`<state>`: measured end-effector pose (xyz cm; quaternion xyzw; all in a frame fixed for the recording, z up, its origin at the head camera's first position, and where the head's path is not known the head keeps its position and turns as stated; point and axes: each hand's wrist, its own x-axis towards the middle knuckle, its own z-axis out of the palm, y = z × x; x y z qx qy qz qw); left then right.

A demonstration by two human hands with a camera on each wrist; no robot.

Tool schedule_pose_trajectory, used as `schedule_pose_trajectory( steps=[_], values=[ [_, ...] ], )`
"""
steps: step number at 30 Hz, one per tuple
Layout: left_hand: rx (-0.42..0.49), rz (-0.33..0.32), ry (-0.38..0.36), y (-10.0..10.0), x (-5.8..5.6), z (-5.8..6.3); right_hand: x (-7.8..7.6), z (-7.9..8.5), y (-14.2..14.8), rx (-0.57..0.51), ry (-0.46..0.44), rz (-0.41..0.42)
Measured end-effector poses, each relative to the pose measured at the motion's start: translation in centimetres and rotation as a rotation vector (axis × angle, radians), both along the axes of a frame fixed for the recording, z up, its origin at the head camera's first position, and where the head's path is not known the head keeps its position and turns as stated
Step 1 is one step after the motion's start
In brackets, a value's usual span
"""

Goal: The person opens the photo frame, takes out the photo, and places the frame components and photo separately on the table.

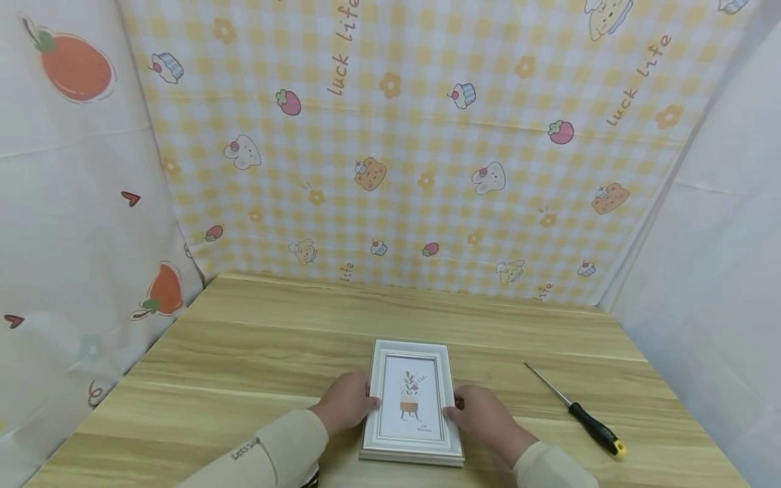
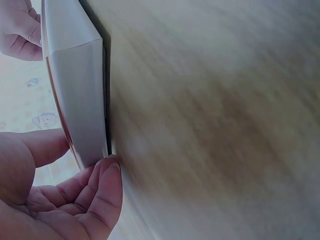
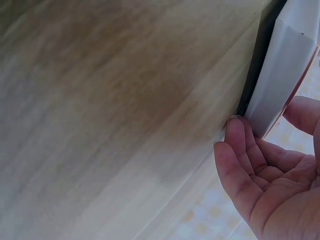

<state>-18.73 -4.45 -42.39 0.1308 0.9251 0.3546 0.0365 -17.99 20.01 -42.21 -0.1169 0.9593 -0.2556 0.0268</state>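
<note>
A white picture frame (image 1: pixel 411 400) lies face up near the table's front edge, holding a print of a plant in a footed pot. My left hand (image 1: pixel 346 401) grips its left side, the thumb over the front rim. On the opposite side my right hand (image 1: pixel 488 415) holds it the same way. In the left wrist view, the left fingertips (image 2: pixel 114 167) curl under the lower edge of the frame (image 2: pixel 80 90). The right wrist view shows the right fingers (image 3: pixel 237 135) bent at the underside of the frame (image 3: pixel 282 70), beside a dark gap.
A screwdriver (image 1: pixel 588 423) with a black and yellow handle lies to the right, its shaft pointing toward the back left. The wood-grain table (image 1: pixel 274 325) meets a yellow checked cloth (image 1: pixel 390 203) behind it and white cloths at both sides.
</note>
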Motion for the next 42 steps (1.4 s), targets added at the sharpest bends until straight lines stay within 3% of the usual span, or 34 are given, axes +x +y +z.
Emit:
schedule_pose_trajectory(
  steps=[12, 20, 28, 34, 42],
  values=[
    [0.002, 0.021, -0.049, 0.2, 0.7, 0.6, 0.3, -0.3, 0.2, -0.004, -0.014, 0.004],
    [0.003, 0.025, -0.039, 0.3, 1.0, 0.9, 0.4, -0.5, 0.3, -0.021, 0.012, 0.029],
    [0.019, 0.026, -0.109, 0.1, 0.7, 0.2, 0.8, -0.1, 0.2, -0.024, -0.005, 0.003],
    [0.033, 0.001, -0.076, -0.2, 0.8, -0.3, 1.3, -0.2, 0.0, -0.03, 0.007, -0.013],
    [0.066, -0.041, -0.02, -0.8, 1.9, -0.5, 2.2, 0.0, 0.6, -0.067, -0.031, 0.002]
  ],
)
